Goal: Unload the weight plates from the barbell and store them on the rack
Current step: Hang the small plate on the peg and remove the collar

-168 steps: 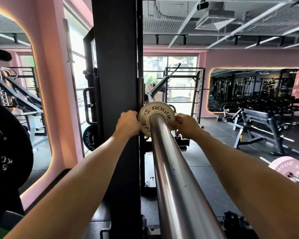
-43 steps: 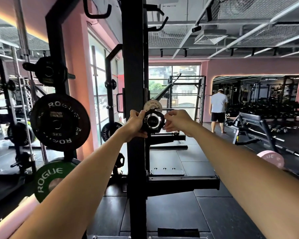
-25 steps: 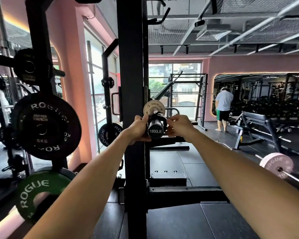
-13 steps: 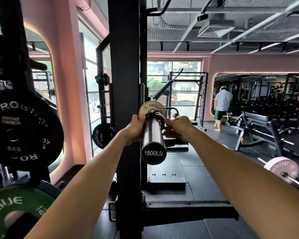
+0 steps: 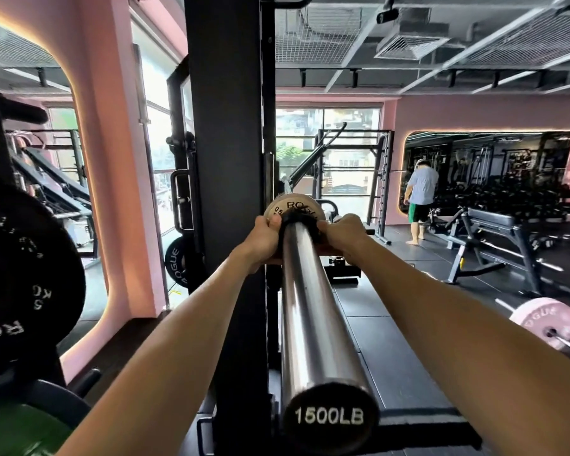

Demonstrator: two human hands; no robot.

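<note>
A chrome barbell sleeve (image 5: 310, 307) runs away from me, and its black end cap (image 5: 329, 416) reads 1500LB. Far down the sleeve sits a small white Rogue plate (image 5: 290, 205), close to the black rack upright (image 5: 227, 126). A black ring (image 5: 298, 218) circles the sleeve just in front of that plate; whether it is a collar or a small plate I cannot tell. My left hand (image 5: 264, 240) grips the ring from the left. My right hand (image 5: 341, 233) grips it from the right.
On storage pegs at the left hang a black 5 kg plate (image 5: 27, 284) and below it a green plate (image 5: 10, 432). Another black Rogue plate (image 5: 175, 261) sits behind the upright. A pink plate (image 5: 543, 320) on another bar is at right. A person (image 5: 420, 199) stands near a bench (image 5: 494, 232).
The black ring, held before the sleeve end 1.7 s ago, has slid along the sleeve to the white plate. The sleeve end now looms nearer the camera. Both hands keep their grip.
</note>
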